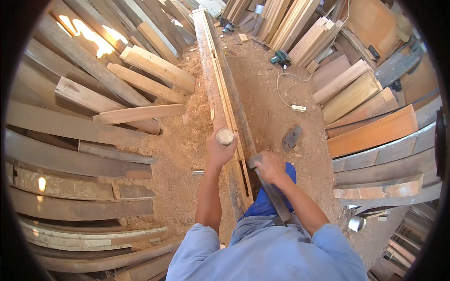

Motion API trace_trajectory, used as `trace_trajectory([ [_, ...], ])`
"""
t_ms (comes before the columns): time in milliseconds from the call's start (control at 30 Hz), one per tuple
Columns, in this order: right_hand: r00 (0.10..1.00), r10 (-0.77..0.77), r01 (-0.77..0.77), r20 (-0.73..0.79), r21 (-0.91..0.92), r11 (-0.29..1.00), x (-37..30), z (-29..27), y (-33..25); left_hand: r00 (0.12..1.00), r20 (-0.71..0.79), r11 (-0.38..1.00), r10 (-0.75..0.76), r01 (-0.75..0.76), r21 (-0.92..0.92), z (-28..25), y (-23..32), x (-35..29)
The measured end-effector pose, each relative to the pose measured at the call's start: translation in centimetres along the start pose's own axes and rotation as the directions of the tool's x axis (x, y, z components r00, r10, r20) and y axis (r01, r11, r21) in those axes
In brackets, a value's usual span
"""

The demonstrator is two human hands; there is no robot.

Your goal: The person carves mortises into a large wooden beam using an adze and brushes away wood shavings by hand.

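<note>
My left hand (pixel 220 151) is closed around an upright tool handle, seen end-on as a pale round top (pixel 225 136). Its working end is hidden below the fist. Under it runs a long, narrow light-wood piece (pixel 228 105) with dark slots cut in its near part, lying along a thick worn beam (pixel 213 89). To the right of the beam, my right hand (pixel 272 167) has its fingers curled round a dark tool with a blocky end (pixel 254 161). A long dark bar (pixel 275 201) slopes from there toward my lap; whether it belongs to that tool I cannot tell.
Planks and boards (pixel 154 68) lean or lie along the left; more boards (pixel 375 126) line the right. Shavings cover the floor. On the right are a green power tool (pixel 280 58), a white power strip (pixel 298 108) with a cord, and a dark sandal (pixel 292 137).
</note>
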State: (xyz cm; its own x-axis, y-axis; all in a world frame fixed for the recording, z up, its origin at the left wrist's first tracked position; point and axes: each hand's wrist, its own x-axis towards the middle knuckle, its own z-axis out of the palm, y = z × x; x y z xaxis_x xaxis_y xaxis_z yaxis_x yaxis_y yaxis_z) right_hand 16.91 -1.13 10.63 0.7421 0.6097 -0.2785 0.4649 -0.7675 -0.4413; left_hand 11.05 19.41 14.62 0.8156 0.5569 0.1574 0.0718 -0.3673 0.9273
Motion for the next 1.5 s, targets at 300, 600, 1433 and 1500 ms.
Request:
trace_trajectory([
  [300, 0.918, 0.229, -0.282, 0.323, 0.129, 0.951, -0.4, 6.5, 5.3, 0.934, 0.13, 0.836, -0.332, 0.227, 0.499, 5.4, -7.0, -6.4],
  [600, 0.969, -0.001, -0.189, 0.249, 0.739, 0.646, -0.9, 2.8, 10.8, 0.854, 0.095, 0.772, -0.511, 0.407, 0.489, 5.7, -5.1, -7.2],
  [1433, 0.888, 0.341, -0.461, 0.31, 0.597, 0.657, -7.6, -6.2, 32.4, 0.639, -0.038, 0.44, -0.768, 0.57, 0.694, 6.6, -7.1, -3.1],
  [1500, 0.897, 0.321, -0.439, 0.302, 0.542, 0.717, -3.1, -5.8, 34.4, 0.719, -0.133, 0.461, -0.682, 0.564, 0.685, 6.6, -6.5, 0.5],
])
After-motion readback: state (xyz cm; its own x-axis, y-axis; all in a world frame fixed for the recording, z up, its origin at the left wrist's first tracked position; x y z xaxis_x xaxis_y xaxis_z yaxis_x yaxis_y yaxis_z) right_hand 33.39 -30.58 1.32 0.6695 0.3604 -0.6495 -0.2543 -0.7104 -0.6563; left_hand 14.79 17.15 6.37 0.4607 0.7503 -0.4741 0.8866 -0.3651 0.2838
